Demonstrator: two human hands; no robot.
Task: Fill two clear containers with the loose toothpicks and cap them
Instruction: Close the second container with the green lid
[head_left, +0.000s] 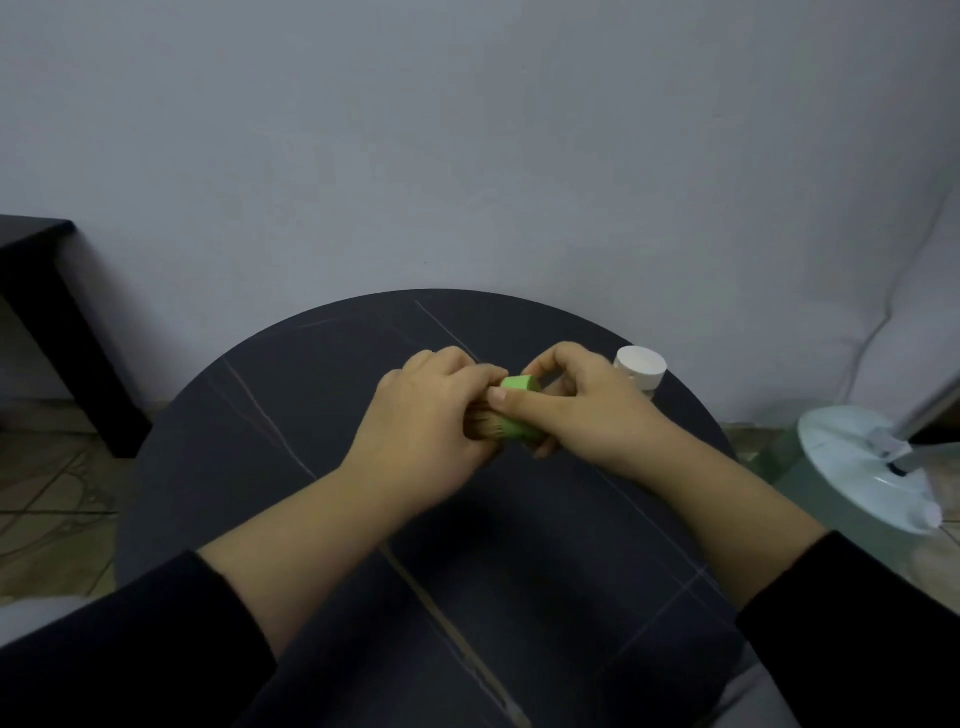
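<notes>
Over the middle of the round dark table (311, 519), both hands meet. My left hand (431, 415) grips a clear container packed with toothpicks (480, 423); most of it is hidden inside the fist. My right hand (582, 400) pinches a green cap (519, 410) between thumb and fingers, and the cap sits against the container's end. A second container with a white cap (640, 366) stands upright on the table just behind my right hand.
A dark side table (47, 312) stands at the left against the grey wall. On the floor to the right are a white round fan base (857, 467) with a metal pole and a white cable along the wall.
</notes>
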